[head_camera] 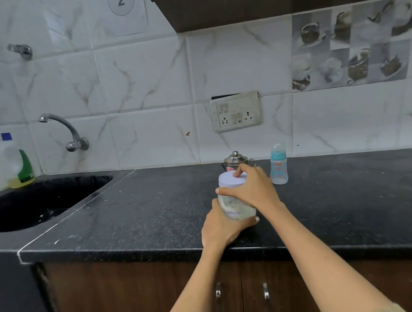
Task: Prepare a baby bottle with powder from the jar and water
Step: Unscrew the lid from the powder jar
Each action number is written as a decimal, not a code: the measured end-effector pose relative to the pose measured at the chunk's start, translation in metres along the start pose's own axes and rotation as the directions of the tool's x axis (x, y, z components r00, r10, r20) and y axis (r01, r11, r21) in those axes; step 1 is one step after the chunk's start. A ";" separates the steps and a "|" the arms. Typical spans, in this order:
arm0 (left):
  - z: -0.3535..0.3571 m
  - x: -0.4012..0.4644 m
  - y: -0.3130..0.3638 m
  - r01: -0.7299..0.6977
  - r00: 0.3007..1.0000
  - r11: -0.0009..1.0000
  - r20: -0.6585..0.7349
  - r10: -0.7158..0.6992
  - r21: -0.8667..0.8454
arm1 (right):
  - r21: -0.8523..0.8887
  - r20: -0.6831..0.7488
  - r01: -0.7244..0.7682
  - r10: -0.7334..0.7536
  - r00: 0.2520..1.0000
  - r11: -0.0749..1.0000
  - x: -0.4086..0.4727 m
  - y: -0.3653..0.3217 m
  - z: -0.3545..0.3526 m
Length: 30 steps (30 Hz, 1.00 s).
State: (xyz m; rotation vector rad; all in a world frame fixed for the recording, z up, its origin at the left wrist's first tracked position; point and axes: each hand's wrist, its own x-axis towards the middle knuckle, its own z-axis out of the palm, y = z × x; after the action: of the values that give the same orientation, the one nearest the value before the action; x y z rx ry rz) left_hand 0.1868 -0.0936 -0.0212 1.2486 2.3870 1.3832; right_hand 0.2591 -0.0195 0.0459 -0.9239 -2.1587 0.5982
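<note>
Left hand [221, 226] grips the jar [238, 209]; right hand [250, 189] clasps its white lid [229, 180].

Clear powder jar [238, 207] w/ white lid [231, 179] upright on counter; capped blue baby bottle [279, 164] upright behind-right, seemingly empty.

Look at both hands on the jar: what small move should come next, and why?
Probably twist the white lid off. The left hand grips the jar low on its body, steadying it on the counter, while the right hand is curled over the lid, which is on. The baby bottle stands capped behind, waiting for powder.
</note>
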 end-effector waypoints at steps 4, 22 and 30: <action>0.000 0.001 -0.002 -0.032 0.999 0.999 0.014 0.031 0.010 | -0.006 -0.043 -0.014 0.014 0.999 1.000 0.002 0.002 0.003; 0.001 0.006 -0.006 -0.027 0.999 0.997 0.047 0.024 0.070 | 0.260 0.057 -0.035 0.021 0.998 0.965 0.017 0.016 -0.006; -0.001 0.008 -0.006 -0.020 0.998 0.997 0.059 0.016 0.078 | 0.373 0.252 -0.014 -0.087 0.964 0.928 0.033 0.032 -0.011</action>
State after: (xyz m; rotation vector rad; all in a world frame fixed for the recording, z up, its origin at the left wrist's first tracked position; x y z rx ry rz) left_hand 0.1776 -0.0908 -0.0229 1.3137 2.4182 1.2501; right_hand 0.2652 0.0275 0.0464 -0.6209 -2.1764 1.1231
